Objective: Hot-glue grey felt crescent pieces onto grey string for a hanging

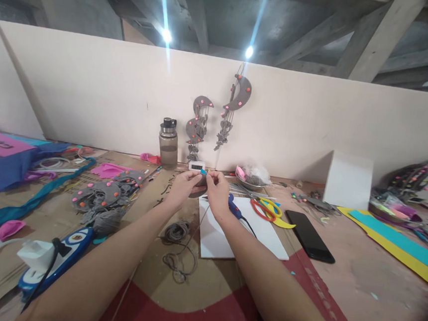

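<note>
The grey piece (197, 193) is held up between the two hands, above the tabletop (368, 279), near the middle of the view. From the left hand (184, 188) it lies toward three o'clock, and from the right hand (218, 190) toward nine o'clock, so neither hand is the nearer one: both touch it. Each hand is almost closed, with thumb and fingers pinched together, and has hold of one side of the piece. The fingertips come close to each other at its upper part. There, toward twelve o'clock, a small blue bit (203, 171) shows, slanting from about ten to four o'clock; whether it is attached or only pinched, I cannot tell.

The piece looks thin, flat and dark, with a rounded lower edge. Because the fingers cover much of it, I cannot tell its full outline or its long axis.

Between six and seven o'clock from it, a coil of grey cord (176, 232) lies on the cardboard (157, 290). Between three and four o'clock, just beside the right hand, is a blue tool (235, 207) over a white sheet (244, 238).
</note>
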The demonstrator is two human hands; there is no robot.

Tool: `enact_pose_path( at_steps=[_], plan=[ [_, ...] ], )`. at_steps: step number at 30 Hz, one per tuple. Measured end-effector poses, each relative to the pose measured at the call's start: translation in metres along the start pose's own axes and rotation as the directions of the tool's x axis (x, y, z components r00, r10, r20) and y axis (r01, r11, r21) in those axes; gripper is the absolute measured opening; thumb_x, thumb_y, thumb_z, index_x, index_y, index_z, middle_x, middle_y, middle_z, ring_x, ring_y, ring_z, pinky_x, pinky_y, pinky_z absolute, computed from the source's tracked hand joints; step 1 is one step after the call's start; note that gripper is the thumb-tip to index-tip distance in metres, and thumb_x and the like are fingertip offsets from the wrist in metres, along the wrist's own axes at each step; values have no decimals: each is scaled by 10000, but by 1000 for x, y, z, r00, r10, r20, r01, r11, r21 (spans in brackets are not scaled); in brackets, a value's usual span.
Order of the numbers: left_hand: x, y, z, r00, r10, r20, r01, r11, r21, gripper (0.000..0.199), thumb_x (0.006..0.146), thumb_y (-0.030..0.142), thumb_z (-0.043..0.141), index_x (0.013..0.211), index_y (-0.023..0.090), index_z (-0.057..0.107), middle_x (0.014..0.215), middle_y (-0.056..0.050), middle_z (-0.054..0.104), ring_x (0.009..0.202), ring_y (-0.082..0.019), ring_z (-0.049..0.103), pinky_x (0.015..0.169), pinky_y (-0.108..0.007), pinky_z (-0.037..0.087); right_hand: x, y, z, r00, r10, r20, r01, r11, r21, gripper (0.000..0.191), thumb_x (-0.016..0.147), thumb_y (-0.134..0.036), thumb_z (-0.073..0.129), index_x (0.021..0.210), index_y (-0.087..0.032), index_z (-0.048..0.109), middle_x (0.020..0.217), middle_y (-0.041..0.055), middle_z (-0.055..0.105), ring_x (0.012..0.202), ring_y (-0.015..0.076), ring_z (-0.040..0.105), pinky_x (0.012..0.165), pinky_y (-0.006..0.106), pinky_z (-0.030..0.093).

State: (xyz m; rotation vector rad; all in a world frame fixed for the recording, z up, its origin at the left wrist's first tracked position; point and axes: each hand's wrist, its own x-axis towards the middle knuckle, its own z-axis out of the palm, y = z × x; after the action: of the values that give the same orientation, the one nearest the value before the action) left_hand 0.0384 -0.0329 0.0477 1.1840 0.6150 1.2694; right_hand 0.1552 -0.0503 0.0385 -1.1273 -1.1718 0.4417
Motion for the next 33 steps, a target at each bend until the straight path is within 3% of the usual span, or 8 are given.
enact_pose_path(
  at_steps=[7,12,17,21,27,33],
  plan=[
    [1,-1,0,997,1,-75,-2,1000,-16,220,668,333,803,802,178,724,854,-26,712,813,-165,667,822,-351,587,-2,-2,1,1000,-4,13,4,1000,-9,158,809,-345,546,813,-201,612,754,7,644,711,173,563,729,310,438],
    [4,-5,-5,989,-45,-142,36,997,-66,165,672,284,782,738,165,689,710,-4,666,705,-146,647,799,-361,600,-1,5,5,993,14,113,-22,997,70,197,800,-368,539,830,-191,620,776,6,639,732,166,558,754,302,437],
    [12,-8,-18,971,-107,-213,69,982,-177,92,704,218,747,730,164,677,775,-44,706,711,-155,665,702,-320,610,0,9,6,992,58,112,-68,994,89,217,788,-369,536,877,-185,607,817,13,640,769,171,570,764,297,436],
    [18,-13,-33,961,-104,-255,43,972,-232,114,705,196,753,765,140,675,763,-47,698,693,-145,666,686,-308,610,-2,7,5,988,54,143,-50,998,-34,173,820,-336,509,834,-189,600,796,10,639,762,167,566,764,292,428],
    [21,-16,-50,951,-86,-297,12,971,-240,170,702,215,773,786,122,658,739,-43,691,667,-134,668,686,-291,593,-14,-1,10,918,119,379,-29,972,-235,182,852,-244,503,760,-181,647,696,-5,624,694,161,547,693,278,387],
    [23,-18,-62,940,-78,-332,-18,960,-278,142,723,198,756,782,130,647,774,-42,709,695,-132,676,736,-308,590,-29,-27,-6,826,89,556,105,946,-306,217,899,-175,490,809,-180,687,803,6,689,810,156,591,760,263,402]
  ],
)
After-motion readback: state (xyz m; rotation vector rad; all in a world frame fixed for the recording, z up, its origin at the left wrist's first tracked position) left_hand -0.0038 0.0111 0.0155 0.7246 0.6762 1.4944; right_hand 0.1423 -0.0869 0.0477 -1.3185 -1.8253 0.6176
